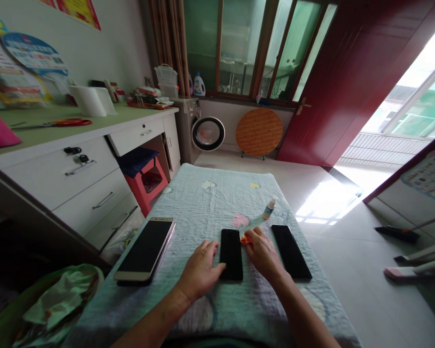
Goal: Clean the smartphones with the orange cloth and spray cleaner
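From my remote seat I have the left hand (200,268) half-open, its thumb touching the lower left edge of the middle phone (231,256); that phone lies flat on the blanket (188,195), between my hands, to the right of the left one, its long axis running away from me; the right hand (261,250) is closed around a crumpled orange cloth (245,240) just at the phone's upper right edge; both hands are close, the left making contact; I read no brand on its dark upper face, nor on the right-hand phone (292,252) or the phone stack (145,249) at left; farther off, the spray bottle (269,209) has a label too small to read; beyond, the round blue sign (35,54) and the detergent bottle (199,85) carry printing I cannot make out.
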Tool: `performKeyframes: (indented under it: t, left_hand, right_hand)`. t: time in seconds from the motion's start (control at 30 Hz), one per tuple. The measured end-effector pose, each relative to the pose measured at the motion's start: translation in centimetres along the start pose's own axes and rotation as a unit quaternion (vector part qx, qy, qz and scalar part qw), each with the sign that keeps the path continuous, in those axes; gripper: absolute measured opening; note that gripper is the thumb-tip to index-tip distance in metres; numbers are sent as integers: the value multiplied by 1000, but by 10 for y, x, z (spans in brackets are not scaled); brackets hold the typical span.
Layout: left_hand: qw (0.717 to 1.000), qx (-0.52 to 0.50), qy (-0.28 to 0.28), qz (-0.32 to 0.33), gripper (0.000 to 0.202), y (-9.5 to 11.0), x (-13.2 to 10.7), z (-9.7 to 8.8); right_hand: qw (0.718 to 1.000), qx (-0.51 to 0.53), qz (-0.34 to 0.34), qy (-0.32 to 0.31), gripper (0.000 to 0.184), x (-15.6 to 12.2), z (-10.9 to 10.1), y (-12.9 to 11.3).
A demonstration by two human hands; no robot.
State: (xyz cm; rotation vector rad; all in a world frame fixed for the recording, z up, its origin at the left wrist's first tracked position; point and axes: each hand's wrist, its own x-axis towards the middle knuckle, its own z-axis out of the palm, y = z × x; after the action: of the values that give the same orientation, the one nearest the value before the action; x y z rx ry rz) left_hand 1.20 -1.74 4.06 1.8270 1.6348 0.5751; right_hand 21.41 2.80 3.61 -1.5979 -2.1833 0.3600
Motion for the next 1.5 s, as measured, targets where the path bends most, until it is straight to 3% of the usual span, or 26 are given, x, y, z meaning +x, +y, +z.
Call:
performKeyframes:
  t: [0.13, 0.27, 0.33, 0.43, 0.53, 0.7, 0.87, 1.07, 1.37, 1.5]
  left_hand:
    - [981, -184, -32, -58, 54, 6, 6, -3]
    - [936, -323, -46, -134, 55, 13, 10, -8]
    - [917, -361, -48, -162, 54, 15, 11, -10]
    - [892, -409, -57, -185, 52, 17, 10, -13]
    - [873, -442, -67, -196, 49, 21, 9, -16]
    - [847, -483, -62, -213, 52, 24, 10, -18]
    - [849, -474, -45, -228, 57, 18, 17, -9]
    - [863, -455, -68, -207, 21, 10, 25, 5]
    - [866, -475, -42, -150, 31, 8, 14, 12]
    - [853, -510, -49, -95, 35, 9, 10, 14]
  right_hand:
    - [998, -67, -4, 11, 17, -4, 5, 1]
    - [990, -94, -12, 102, 36, -15, -3, -9]
    - [991, -61, -35, 115, 41, -24, -6, -18]
    - [996, 9, -52, 66, 33, -40, -3, -35]
    - [999, 6, -6, 33, 21, -52, 9, -46]
    - [998, 4, 17, 63, 15, -56, 23, -51]
    - [995, 26, 37, 84, 17, -57, 27, -50]
    - [993, 61, 45, 92, 27, -57, 30, -51]
    - [980, 48, 4, 191, 65, -57, 45, -46]
    - [976, 42, 8, 211, 61, -54, 46, -49]
